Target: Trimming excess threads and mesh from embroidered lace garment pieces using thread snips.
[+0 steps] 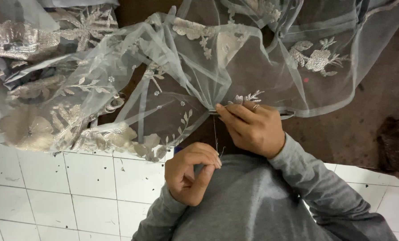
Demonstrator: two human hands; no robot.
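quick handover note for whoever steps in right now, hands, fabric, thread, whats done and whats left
Left hand: fingertips pinched shut on a fine thread running up to the fabric.
Right hand: pinches the gathered edge of the sheer grey embroidered fabric; ring on one finger.
The fabric is spread over the dark surface and partly over the white tiled floor.
Done: thread is attached at the pinched spot.
Left: cannot tell how much stitching remains; needle not visible.

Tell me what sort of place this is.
Probably a hand-embroidery or tailoring workroom: sheer embroidered fabric is spread out, the left hand pulls a thread while the right hand pinches the cloth, above a white tiled floor.
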